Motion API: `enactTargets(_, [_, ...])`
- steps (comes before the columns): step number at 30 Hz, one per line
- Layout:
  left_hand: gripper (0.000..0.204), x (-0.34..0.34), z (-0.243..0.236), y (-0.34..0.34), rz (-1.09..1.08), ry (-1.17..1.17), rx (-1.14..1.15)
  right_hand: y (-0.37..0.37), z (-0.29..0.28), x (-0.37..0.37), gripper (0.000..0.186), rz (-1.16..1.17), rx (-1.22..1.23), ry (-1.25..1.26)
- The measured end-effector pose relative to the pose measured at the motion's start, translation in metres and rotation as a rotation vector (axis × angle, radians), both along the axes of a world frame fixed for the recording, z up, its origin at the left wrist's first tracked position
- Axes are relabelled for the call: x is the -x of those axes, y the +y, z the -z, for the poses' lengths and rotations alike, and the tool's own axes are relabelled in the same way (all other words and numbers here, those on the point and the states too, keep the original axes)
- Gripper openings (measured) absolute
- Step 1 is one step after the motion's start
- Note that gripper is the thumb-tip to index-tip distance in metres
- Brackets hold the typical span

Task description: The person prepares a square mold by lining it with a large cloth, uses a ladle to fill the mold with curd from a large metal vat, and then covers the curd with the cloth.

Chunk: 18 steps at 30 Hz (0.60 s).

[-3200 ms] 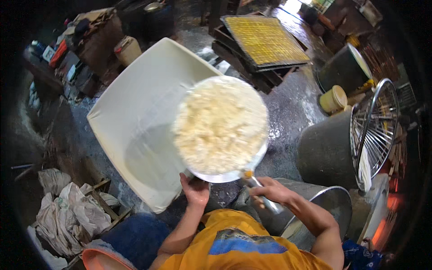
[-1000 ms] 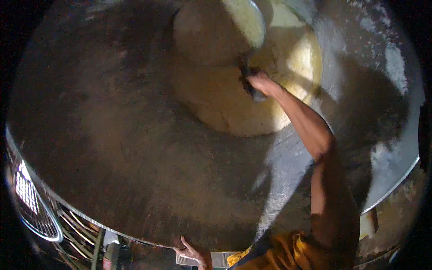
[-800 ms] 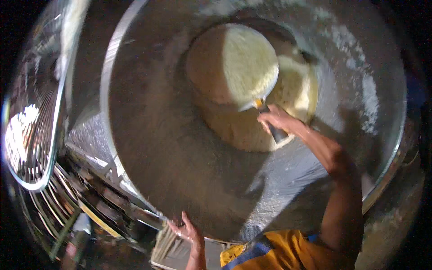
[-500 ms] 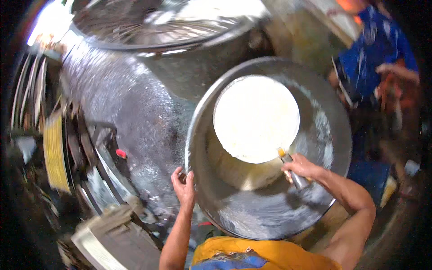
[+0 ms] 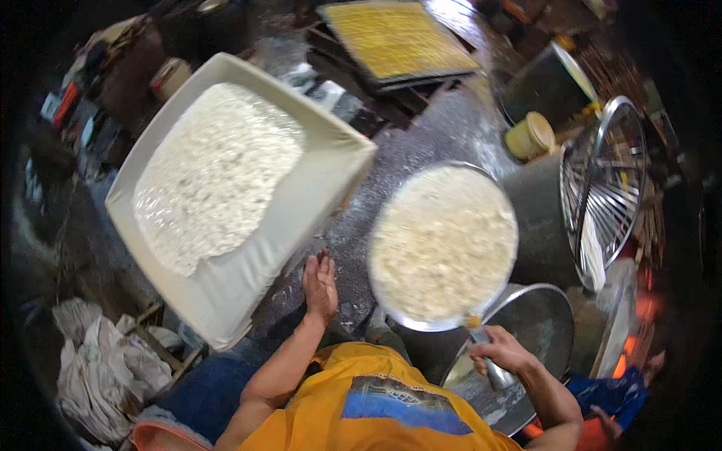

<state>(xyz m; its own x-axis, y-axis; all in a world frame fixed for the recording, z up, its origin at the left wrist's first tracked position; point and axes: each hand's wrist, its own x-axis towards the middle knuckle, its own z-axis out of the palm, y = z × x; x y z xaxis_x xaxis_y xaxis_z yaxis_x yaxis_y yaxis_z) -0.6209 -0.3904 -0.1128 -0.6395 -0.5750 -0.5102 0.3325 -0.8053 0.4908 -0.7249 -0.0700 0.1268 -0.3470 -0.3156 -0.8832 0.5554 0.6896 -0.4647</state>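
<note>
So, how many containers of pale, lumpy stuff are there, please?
2: the cloth-lined box at left and the pan in the right hand; others may be hidden.

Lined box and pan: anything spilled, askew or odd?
Mildly. The white lumpy mass lies unevenly in the cloth-lined box, leaving the side nearest the pan bare. Beyond, the yellow tray sits askew, its edges out of line with the dark frames beneath. The pan's contents look contained; the floor looks wet.
</note>
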Motion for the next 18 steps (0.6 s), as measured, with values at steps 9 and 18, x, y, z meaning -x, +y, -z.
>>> enactTargets(9, [0.057,-0.036,0.011,-0.048,0.191,0.038,0.47,-0.356,0.069,0.004,0.019,-0.628,0.299,-0.094])
enactTargets(18, [0.012,0.001,-0.035,-0.066,-0.404,-0.016,-0.394,-0.467,0.102,0.061,0.025,-0.35,0.183,0.668])
